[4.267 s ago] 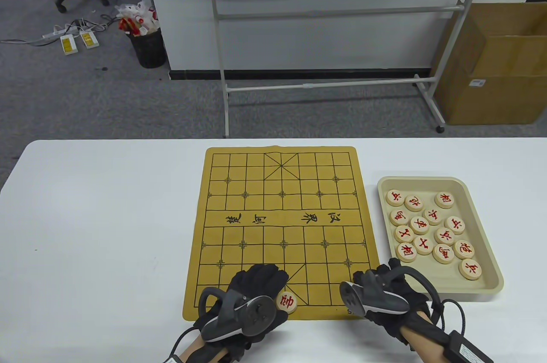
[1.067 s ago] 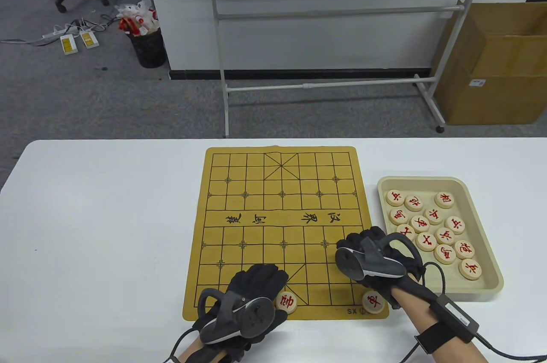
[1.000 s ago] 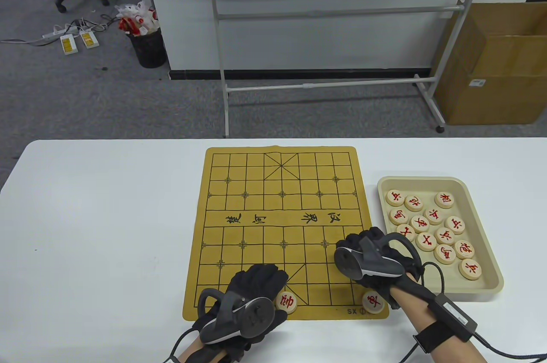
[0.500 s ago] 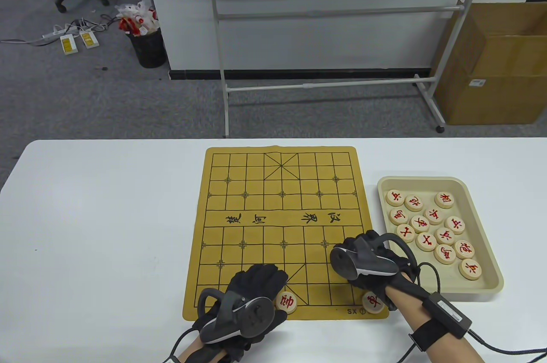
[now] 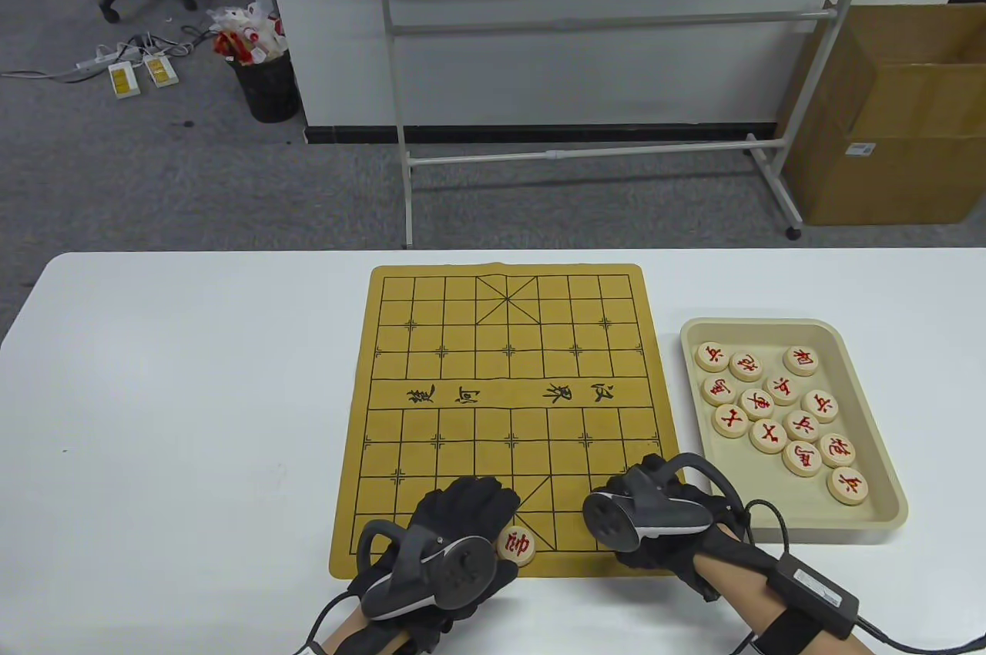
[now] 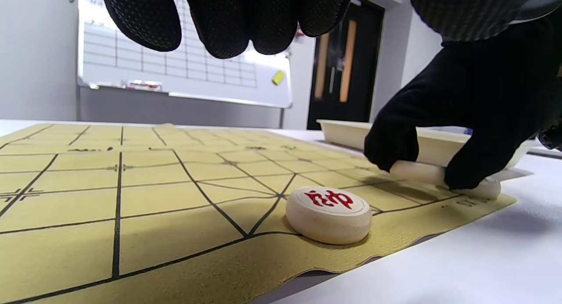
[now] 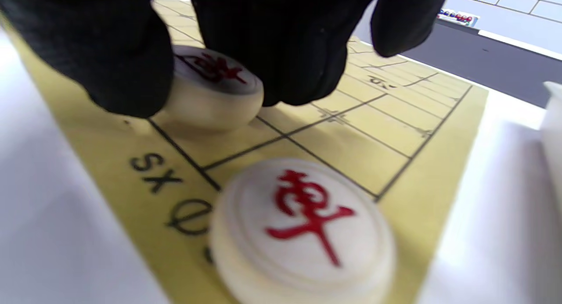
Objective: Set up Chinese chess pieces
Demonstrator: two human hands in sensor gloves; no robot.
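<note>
Right wrist view: right hand pinches a red-marked chess piece in a narrow grip on the board, one intersection in from the chariot piece at the near right corner. Risk: a careless release slides it off its intersection or into the chariot. Left hand rests, fingers loose, beside the general piece
</note>
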